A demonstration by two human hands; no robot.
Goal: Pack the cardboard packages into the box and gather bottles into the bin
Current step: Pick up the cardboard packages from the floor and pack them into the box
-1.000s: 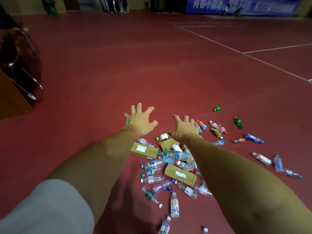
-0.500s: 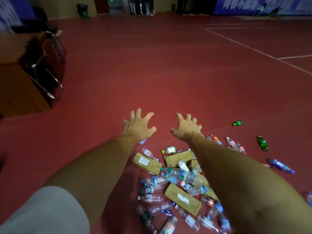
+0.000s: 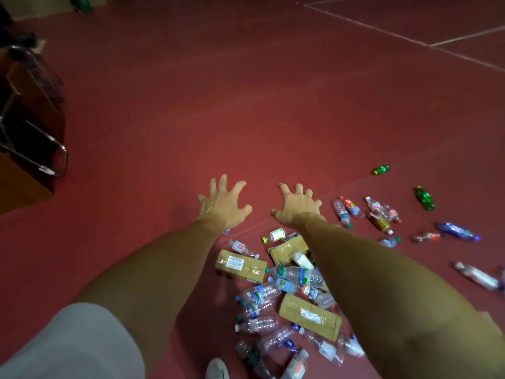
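Both arms stretch forward over a heap on the red floor. My left hand [image 3: 222, 201] and my right hand [image 3: 295, 205] are held out side by side with fingers spread, holding nothing. Under them lie three brown cardboard packages: one at the left [image 3: 240, 265], one in the middle [image 3: 289, 248] partly under my right forearm, one nearer me [image 3: 310, 316]. Several crushed clear plastic bottles [image 3: 261, 294] lie mixed among the packages. More bottles are scattered to the right, among them two green ones [image 3: 425, 198] [image 3: 380, 169] and a blue-wrapped one [image 3: 457, 231].
A brown wooden desk [image 3: 19, 181] and a metal-framed chair [image 3: 41, 149] stand at the left. White court lines [image 3: 382, 31] cross the floor at the far right. A grey shoe tip [image 3: 217, 369] shows at the bottom edge. No box or bin is in view.
The camera has tilted and turned, so the heap shifted in the frame. Both hands stay outstretched and spread, holding nothing. The bottles and packages have not moved.
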